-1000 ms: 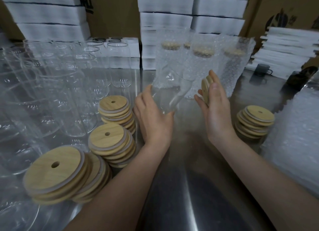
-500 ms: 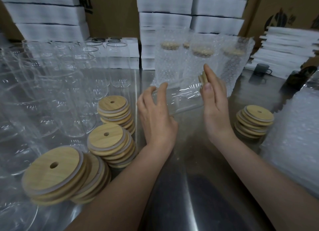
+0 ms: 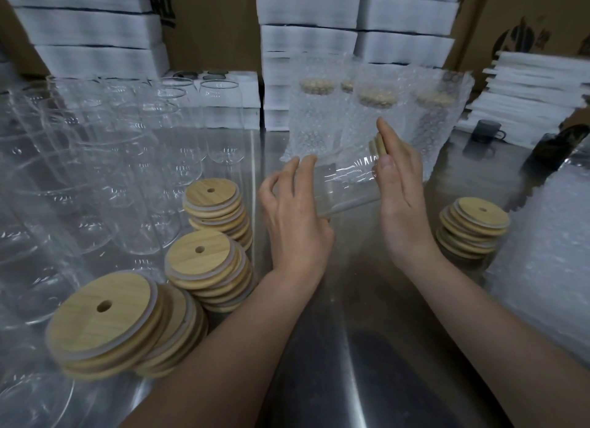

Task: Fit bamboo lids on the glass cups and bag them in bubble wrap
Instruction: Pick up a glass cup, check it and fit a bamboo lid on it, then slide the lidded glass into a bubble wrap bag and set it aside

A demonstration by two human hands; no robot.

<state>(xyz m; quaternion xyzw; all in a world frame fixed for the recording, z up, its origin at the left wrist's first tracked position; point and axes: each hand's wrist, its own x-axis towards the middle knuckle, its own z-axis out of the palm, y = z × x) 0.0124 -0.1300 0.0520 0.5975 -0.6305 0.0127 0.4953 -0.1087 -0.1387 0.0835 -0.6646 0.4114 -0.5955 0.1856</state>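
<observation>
A clear glass cup (image 3: 348,188) lies on its side in the air between my hands, above the steel table (image 3: 351,316). My left hand (image 3: 293,216) grips its base end with curled fingers. My right hand (image 3: 402,191) is flat, fingers straight, and presses a bamboo lid (image 3: 376,143) against the cup's mouth; only the lid's edge shows past my fingers. Behind them stand several lidded cups in bubble wrap bags (image 3: 319,117).
Several empty glass cups (image 3: 220,121) crowd the left side. Three stacks of bamboo lids (image 3: 201,255) sit at the left and one stack (image 3: 479,216) at the right. Bubble wrap bags (image 3: 549,242) lie far right. A dark mug (image 3: 485,132) and white boxes stand behind.
The cup has swung from tilted upright to lying sideways between my hands. My right hand has brought the lid against its mouth, and my left fingers have shifted on the base.
</observation>
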